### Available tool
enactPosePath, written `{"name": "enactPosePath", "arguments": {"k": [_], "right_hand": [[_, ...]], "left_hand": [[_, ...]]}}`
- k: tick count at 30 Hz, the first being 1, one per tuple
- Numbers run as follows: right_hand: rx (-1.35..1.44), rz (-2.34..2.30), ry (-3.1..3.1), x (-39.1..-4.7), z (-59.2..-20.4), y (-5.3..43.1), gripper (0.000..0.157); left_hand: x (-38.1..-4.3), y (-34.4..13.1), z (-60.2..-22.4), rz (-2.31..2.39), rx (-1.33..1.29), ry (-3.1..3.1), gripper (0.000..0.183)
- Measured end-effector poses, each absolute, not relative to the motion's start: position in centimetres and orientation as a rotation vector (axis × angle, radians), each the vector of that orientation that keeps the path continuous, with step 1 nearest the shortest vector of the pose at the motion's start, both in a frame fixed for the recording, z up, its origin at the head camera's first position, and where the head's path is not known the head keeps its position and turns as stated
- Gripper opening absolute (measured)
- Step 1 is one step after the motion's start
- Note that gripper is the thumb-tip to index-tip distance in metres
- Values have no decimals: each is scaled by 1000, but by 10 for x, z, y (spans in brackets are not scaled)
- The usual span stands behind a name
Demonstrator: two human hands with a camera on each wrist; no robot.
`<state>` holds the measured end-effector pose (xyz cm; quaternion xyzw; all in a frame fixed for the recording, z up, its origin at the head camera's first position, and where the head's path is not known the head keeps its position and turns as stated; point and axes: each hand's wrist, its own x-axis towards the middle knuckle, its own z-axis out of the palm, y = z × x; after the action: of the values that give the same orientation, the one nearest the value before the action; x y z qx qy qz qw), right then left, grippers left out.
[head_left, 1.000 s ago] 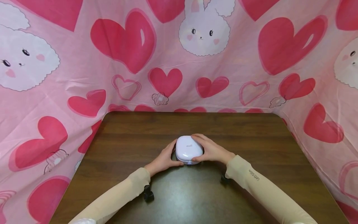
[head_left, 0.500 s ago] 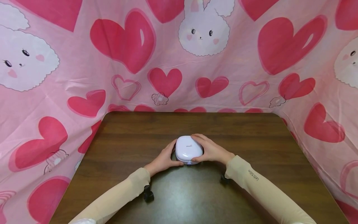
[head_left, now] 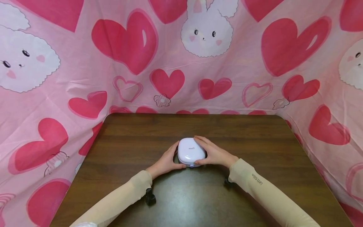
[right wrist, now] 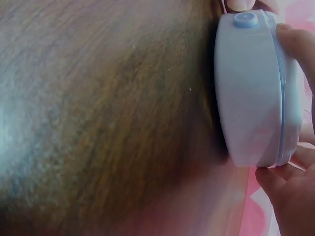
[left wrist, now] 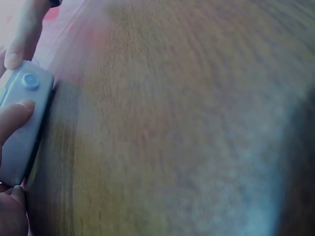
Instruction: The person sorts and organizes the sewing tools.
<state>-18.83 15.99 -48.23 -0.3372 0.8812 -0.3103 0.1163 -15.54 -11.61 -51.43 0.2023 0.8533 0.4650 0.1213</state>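
A glossy white rounded-square case (head_left: 191,149) with its lid closed sits on the brown table, small lettering on its top. My left hand (head_left: 164,162) grips its left side, fingers around the far edge, thumb against the front wall. From the other side my right hand (head_left: 216,154) holds the case, its fingers behind and its thumb along the lid's front edge. The left wrist view has a round pale blue button (left wrist: 30,81) on the front, between the two thumbs. In the right wrist view a thin blue seam (right wrist: 282,98) runs between lid and base.
A dark wood-grain table (head_left: 136,129) with rounded far corners lies under both arms. Pink cloth (head_left: 170,60) printed with hearts and rabbits hangs behind and at both sides. Beige sleeves (head_left: 124,194) cover the forearms, and black wrist straps (head_left: 150,197) hang below them.
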Motion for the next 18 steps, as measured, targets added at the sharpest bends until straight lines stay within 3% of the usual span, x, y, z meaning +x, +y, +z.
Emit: {"name": "enactPosePath", "arguments": {"k": [8, 18], "right_hand": [[-992, -975, 2549, -188, -484, 165, 110], [-895, -1085, 2606, -177, -486, 183, 90]], "left_hand": [[-155, -116, -515, 1365, 586, 2487, 116], [-154, -121, -510, 1400, 540, 2422, 118]]}}
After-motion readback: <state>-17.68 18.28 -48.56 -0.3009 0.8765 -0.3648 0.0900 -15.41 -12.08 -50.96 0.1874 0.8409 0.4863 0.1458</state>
